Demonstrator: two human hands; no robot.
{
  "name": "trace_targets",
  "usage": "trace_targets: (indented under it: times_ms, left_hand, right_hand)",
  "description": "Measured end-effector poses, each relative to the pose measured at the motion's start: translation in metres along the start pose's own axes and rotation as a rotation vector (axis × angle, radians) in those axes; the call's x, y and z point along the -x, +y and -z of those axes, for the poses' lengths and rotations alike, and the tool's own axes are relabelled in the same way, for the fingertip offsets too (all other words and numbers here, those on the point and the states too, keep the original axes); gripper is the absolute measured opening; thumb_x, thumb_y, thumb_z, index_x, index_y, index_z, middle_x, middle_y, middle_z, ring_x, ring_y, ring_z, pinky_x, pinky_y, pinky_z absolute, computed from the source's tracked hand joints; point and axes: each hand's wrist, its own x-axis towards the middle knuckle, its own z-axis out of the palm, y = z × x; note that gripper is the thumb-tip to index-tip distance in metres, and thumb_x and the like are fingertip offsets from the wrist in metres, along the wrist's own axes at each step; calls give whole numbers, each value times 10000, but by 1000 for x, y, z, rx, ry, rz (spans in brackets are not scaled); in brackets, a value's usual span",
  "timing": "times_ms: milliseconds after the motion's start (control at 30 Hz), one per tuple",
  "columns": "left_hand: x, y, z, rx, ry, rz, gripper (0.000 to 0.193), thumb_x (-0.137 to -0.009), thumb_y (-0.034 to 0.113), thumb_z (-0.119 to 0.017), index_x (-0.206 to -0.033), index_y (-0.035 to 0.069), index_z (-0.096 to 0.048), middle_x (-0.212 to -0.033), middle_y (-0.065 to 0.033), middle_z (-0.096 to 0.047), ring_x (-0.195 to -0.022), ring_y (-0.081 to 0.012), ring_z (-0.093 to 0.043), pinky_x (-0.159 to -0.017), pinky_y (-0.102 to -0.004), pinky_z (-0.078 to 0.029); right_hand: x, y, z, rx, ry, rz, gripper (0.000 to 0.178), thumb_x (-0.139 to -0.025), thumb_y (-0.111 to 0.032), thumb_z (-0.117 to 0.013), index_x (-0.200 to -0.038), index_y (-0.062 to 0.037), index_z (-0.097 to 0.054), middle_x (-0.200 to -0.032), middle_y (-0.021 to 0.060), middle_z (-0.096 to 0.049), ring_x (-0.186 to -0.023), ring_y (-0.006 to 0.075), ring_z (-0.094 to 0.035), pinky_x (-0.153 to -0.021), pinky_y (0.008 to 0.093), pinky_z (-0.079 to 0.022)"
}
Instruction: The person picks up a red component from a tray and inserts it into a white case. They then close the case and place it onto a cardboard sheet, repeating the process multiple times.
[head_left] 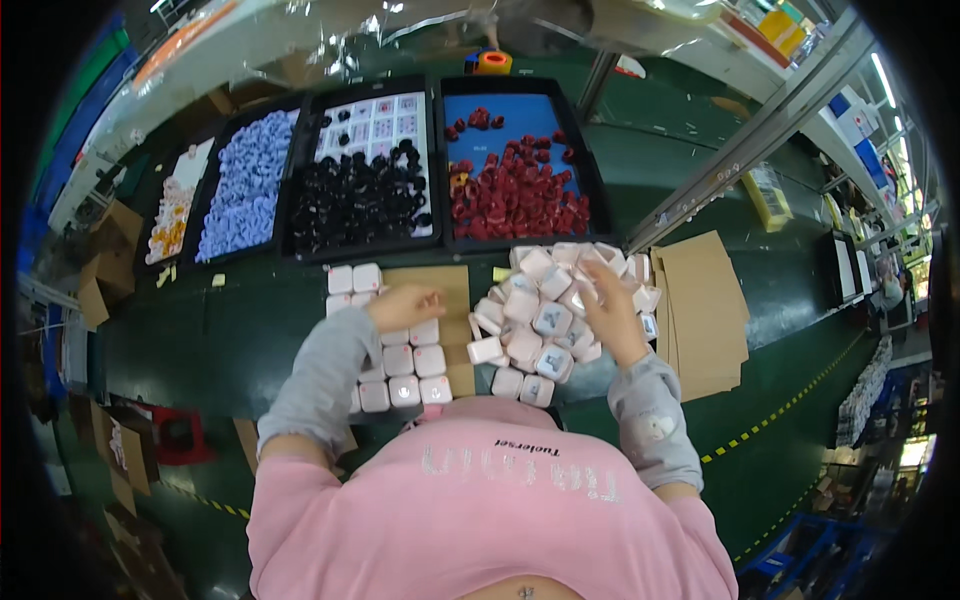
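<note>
My left hand [406, 306] is over rows of small, pale square cases [400, 360] with rounded corners. Its fingers are bent together and point right; whether anything small is between them cannot be made out. On the right, my right hand [612, 312] reaches into a loose heap of the same kind of case [522, 305], its fingers and thumb closed about a pale case [580, 298]. Some cases in the heap show a grey-blue picture on top. Beneath the rows on the left lies a brown cardboard sheet [457, 340].
Behind the cases stand black trays holding dark red pieces [520, 190], black pieces [360, 195] and light blue pieces [250, 170]. Flat cardboard sheets [700, 315] lie right of the heap. A metal post [700, 190] rises at the right. A yellow-orange tape roll [492, 62] sits behind the trays.
</note>
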Motion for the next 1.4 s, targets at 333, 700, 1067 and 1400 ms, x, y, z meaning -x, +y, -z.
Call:
trace_targets:
  times_ms: [333, 700, 1067, 1400]
  left_hand:
    - [44, 41, 0, 86, 76, -121, 379, -897, 294, -616, -1157, 19, -607, -962, -141, -673, -847, -222, -649, -753, -325, -510]
    - [70, 36, 11, 111, -23, -126, 319, -926, 224, -586, -1175, 26, -602, -1064, -118, -658, -936, -185, -632, -828, -310, -497]
    - [56, 63, -4, 143, -162, -214, 287, -941, 222, -565, -1167, 50, -611, -1063, -94, -663, -941, -196, -634, -822, -316, -498]
    - [57, 80, -16, 105, -339, -341, 276, -947, 228, -557, -1145, 45, -619, -1047, -112, -662, -979, -212, -621, -826, -326, -490]
  right_hand:
    - [8, -294, -17, -721, -913, 1138, 280, -871, -234, -630, -1080, -47, -640, -1102, 179, -603, -1024, 306, -571, -889, 447, -436]
    - [23, -300, -38, -781, -985, 1087, 214, -881, -200, -603, -925, 8, -630, -858, 176, -606, -794, 338, -609, -675, 402, -500]
    - [38, -314, -50, -936, -545, 1235, 167, -825, -145, -609, -715, -41, -539, -665, 95, -505, -591, 279, -545, -510, 381, -434]
    - [51, -325, -40, -891, -587, 1208, 118, -802, -145, -587, -752, -38, -587, -687, 123, -564, -612, 302, -570, -530, 410, -451]
